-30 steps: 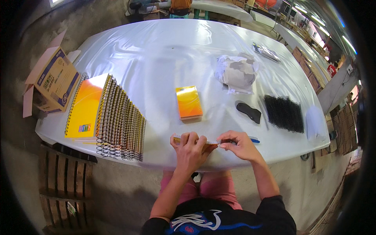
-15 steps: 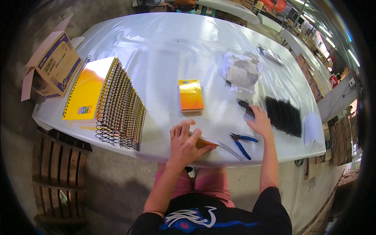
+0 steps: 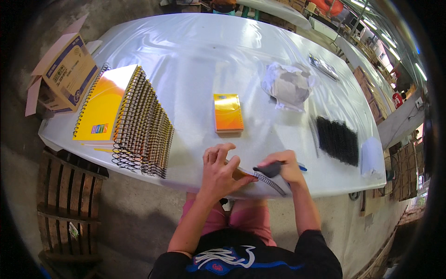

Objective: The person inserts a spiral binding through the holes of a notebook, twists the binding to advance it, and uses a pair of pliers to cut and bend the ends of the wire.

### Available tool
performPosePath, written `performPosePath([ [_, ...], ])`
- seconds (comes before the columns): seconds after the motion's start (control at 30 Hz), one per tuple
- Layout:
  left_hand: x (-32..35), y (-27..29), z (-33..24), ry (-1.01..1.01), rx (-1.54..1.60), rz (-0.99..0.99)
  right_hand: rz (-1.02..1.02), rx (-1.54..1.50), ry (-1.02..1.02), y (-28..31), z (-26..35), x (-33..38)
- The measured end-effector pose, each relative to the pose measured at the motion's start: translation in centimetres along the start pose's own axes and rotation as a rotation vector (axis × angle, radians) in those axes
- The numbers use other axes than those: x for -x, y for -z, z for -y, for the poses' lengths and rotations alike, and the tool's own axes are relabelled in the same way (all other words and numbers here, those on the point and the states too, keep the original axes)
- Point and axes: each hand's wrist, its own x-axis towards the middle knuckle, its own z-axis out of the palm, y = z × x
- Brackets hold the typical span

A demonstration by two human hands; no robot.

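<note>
At the table's near edge my left hand [image 3: 217, 171] grips a small orange notebook [image 3: 240, 175], thumb and fingers closed on it and hiding most of it. A thin wire-like spiral coil [image 3: 274, 185] sticks out from the notebook's right end. My right hand [image 3: 288, 165] is wrapped round a dark, elongated object [image 3: 268, 169] whose kind I cannot make out. Its tip lies close to where the coil meets the notebook; whether it touches is unclear. Behind my right hand, a blue handle of the cutting pliers [image 3: 303, 168] peeks out, the rest being covered.
A small stack of yellow-orange notebooks [image 3: 228, 114] sits mid-table. Tall piled spiral notebooks [image 3: 100, 104] and an open carton [image 3: 67, 76] stand left. To the right lie black spiral coils [image 3: 338, 142], a crumpled whitish bundle [image 3: 288, 86], a white roll [image 3: 370, 156] and a flat packet [image 3: 323, 66].
My right hand has picked up the dark object from beside the black coils and brought it left and nearer, to the notebook's coil. My left hand keeps its hold.
</note>
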Motion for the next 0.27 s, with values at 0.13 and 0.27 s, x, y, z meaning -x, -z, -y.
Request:
performPosePath([
  [0.13, -0.2, 0.2, 0.3, 0.006, -0.008, 0.002, -0.005, 0.154, -0.021, -0.9, 1.1, -1.2],
  [0.27, 0.5, -0.6, 0.7, 0.01, 0.036, 0.041, 0.164, -0.027, 0.203, -0.2, 2.3, -0.8],
])
